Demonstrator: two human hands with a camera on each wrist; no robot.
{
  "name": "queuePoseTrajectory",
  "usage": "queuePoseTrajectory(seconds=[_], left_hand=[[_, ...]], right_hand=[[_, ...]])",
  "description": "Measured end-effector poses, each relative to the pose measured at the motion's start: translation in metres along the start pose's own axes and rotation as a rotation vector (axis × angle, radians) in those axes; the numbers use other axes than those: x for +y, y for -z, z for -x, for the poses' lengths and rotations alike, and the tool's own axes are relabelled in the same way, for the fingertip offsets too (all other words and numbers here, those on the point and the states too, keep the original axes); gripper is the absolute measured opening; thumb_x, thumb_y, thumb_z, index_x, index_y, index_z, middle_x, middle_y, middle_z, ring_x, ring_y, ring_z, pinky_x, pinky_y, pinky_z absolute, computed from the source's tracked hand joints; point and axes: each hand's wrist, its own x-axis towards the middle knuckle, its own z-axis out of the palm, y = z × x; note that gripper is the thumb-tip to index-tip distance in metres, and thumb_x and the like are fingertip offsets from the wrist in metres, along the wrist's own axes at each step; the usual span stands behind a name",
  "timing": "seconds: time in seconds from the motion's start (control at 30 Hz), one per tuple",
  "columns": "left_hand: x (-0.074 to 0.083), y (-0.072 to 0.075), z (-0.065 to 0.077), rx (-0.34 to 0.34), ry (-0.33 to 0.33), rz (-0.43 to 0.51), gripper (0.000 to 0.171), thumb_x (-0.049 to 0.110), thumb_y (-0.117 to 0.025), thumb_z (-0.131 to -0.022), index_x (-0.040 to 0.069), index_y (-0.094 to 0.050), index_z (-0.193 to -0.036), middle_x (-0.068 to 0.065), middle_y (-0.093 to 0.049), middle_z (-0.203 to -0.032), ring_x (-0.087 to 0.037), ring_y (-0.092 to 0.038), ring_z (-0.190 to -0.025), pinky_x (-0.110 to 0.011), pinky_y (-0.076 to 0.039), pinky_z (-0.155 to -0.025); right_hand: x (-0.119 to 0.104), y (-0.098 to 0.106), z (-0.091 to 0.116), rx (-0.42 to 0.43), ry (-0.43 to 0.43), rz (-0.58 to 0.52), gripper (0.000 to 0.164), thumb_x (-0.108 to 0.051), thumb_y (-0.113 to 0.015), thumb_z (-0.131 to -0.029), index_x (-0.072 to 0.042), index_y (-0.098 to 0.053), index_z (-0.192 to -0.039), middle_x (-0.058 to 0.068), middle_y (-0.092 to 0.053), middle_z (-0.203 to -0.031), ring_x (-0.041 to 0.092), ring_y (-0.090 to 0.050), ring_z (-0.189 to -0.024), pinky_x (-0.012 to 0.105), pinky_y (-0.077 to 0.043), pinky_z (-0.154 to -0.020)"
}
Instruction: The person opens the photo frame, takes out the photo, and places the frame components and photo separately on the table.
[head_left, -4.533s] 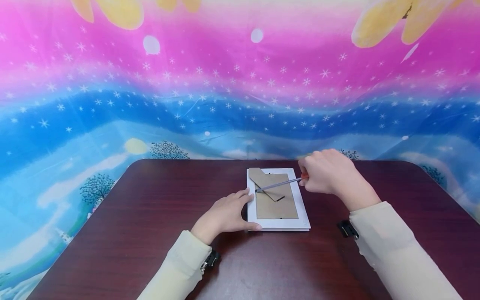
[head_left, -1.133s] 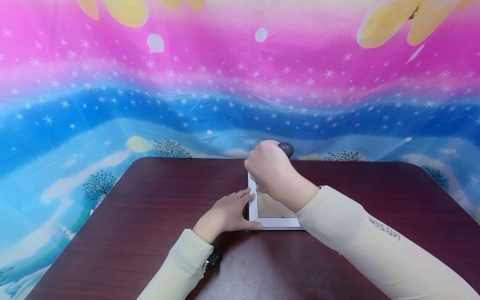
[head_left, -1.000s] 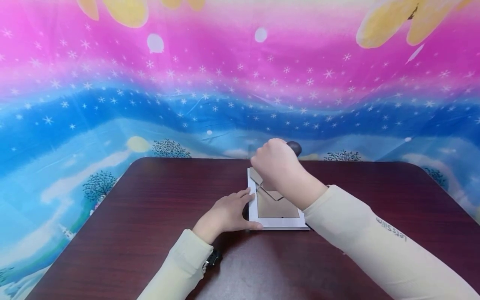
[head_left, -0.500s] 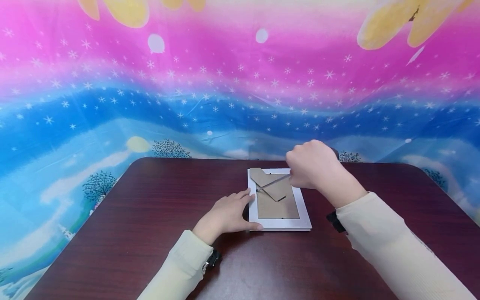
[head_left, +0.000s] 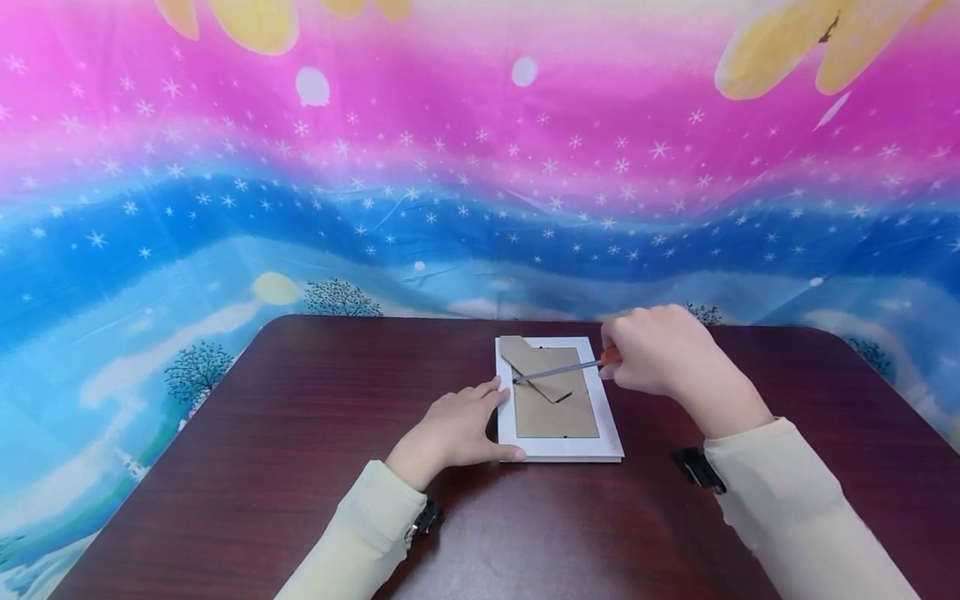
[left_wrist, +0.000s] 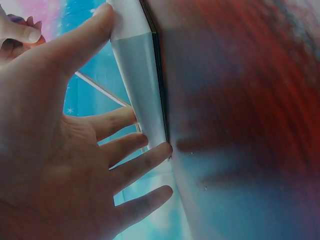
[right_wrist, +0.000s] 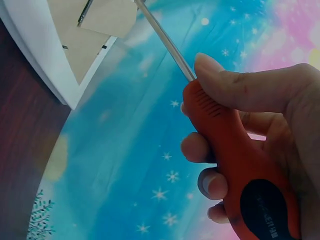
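Observation:
A white picture frame [head_left: 607, 423] lies face down, its brown backing board [head_left: 555, 423] showing. A brown stand flap [head_left: 525, 357] crosses the board at a slant. My right hand [head_left: 663, 354] grips a screwdriver [head_left: 558, 369] beside the frame's right edge. In the right wrist view, the thumb and fingers curl round its red and black handle [right_wrist: 225, 132]. The shaft reaches low across the flap, its tip at the backing's left edge. My left hand [head_left: 453, 429] rests against the frame's left side, fingers straight and spread, thumb at the near left corner.
The dark reddish-brown table [head_left: 300, 433] carries the frame near its far edge. Behind hangs a pink and blue cloth [head_left: 450, 183] with snowflakes and trees. Black wrist devices sit at both sleeves.
About a second ago, my right hand was above the frame with the screwdriver steeper. It has swung right and lower, so the shaft lies flatter. The left hand and frame have stayed put.

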Motion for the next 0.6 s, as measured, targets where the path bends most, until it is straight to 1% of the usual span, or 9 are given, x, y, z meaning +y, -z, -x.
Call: queuePoseTrajectory(seconds=[0.2,0.3,0.4,0.5,0.6], left_hand=[[0.0,-0.001,0.0,-0.01,0.001,-0.007,0.093,0.069,-0.068,-0.079,0.016,-0.043,-0.152,-0.004,-0.033,-0.159,-0.028,-0.039,-0.14,-0.051,-0.035,-0.109],[0.001,-0.001,0.0,-0.013,0.0,-0.005,0.093,0.069,-0.068,-0.079,0.016,-0.042,-0.152,-0.003,-0.032,-0.159,-0.028,-0.039,-0.14,-0.051,-0.035,-0.11],[0.001,-0.001,0.0,-0.012,-0.001,-0.005,0.093,0.069,-0.068,-0.079,0.016,-0.042,-0.152,-0.003,-0.032,-0.159,-0.027,-0.039,-0.14,-0.05,-0.035,-0.11],[0.001,-0.001,0.0,-0.008,0.0,-0.01,0.094,0.069,-0.068,-0.079,0.016,-0.042,-0.152,-0.003,-0.032,-0.159,-0.027,-0.039,-0.14,-0.05,-0.035,-0.109],[0.0,-0.001,0.0,-0.006,0.0,-0.013,0.094,0.069,-0.068,-0.079,0.016,-0.042,-0.152,-0.004,-0.033,-0.159,-0.027,-0.04,-0.14,-0.05,-0.036,-0.109]], right_hand=[[0.005,-0.012,0.011,-0.017,-0.048,-0.046,0.02,-0.03,-0.081,-0.079,-0.021,-0.064,-0.075,-0.01,-0.05,-0.06,0.014,-0.047,-0.055,0.035,-0.041,-0.053],[0.009,-0.016,0.016,-0.015,-0.054,-0.069,0.02,-0.031,-0.081,-0.08,-0.022,-0.064,-0.075,-0.01,-0.049,-0.059,0.013,-0.045,-0.055,0.035,-0.041,-0.054],[0.014,-0.019,0.02,0.007,-0.052,-0.091,0.018,-0.031,-0.081,-0.08,-0.022,-0.065,-0.077,-0.012,-0.05,-0.059,0.011,-0.046,-0.054,0.036,-0.043,-0.054],[0.019,-0.021,0.024,0.03,-0.053,-0.107,0.015,-0.032,-0.08,-0.082,-0.022,-0.069,-0.082,-0.014,-0.054,-0.061,0.008,-0.048,-0.053,0.035,-0.043,-0.053],[0.024,-0.023,0.029,0.048,-0.056,-0.121,0.016,-0.035,-0.079,-0.083,-0.022,-0.071,-0.088,-0.015,-0.057,-0.063,0.006,-0.05,-0.053,0.035,-0.043,-0.052]])
